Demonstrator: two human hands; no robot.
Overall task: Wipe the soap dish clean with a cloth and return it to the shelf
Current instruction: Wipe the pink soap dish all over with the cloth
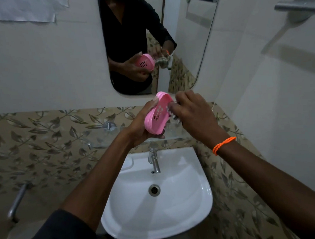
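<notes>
My left hand (142, 124) holds a pink soap dish (157, 113) tilted on its edge, its slotted base turned toward me, above the glass shelf (102, 136). My right hand (193, 113) is closed around a small checked cloth (173, 112) and presses it against the dish's right side. Most of the cloth is hidden behind my fingers. The mirror (185, 42) shows both hands with the dish and the bunched cloth.
A white washbasin (133, 214) with a chrome tap (154, 160) sits directly below my hands. A metal towel bar (298, 7) juts from the right wall. A chrome pipe handle (17, 202) sticks out low at the left. Leaf-patterned tiles cover the lower wall.
</notes>
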